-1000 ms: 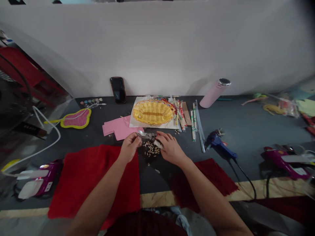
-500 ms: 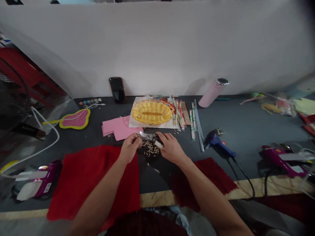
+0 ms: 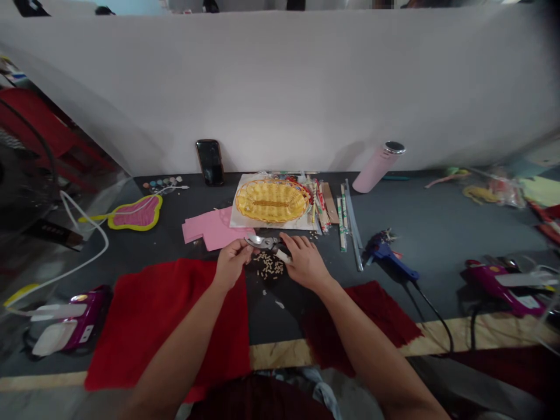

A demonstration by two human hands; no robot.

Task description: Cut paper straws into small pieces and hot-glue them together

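Note:
My right hand (image 3: 306, 260) is wrapped round the handles of a pair of pruning shears (image 3: 266, 242), whose metal blades point left. At the blade tips, my left hand (image 3: 231, 261) is closed in a pinch; whatever it holds is too small to make out. Beneath the shears lies a scatter of small pale cut pieces (image 3: 270, 266) on the dark table. Pink paper sheets (image 3: 219, 227) lie just beyond my left hand. A yellow woven basket (image 3: 272, 201) sits on a white sheet behind the shears.
Red cloth (image 3: 175, 315) covers the near left; a darker red cloth (image 3: 380, 312) lies under my right forearm. A blue glue gun (image 3: 391, 256) with its cord is at right. Wrapped sticks (image 3: 342, 224), a pink bottle (image 3: 378, 168) and a phone (image 3: 210, 162) stand or lie farther back.
The whole view has shifted slightly downward in the picture. My hands and the shears keep nearly the same place over the small pieces.

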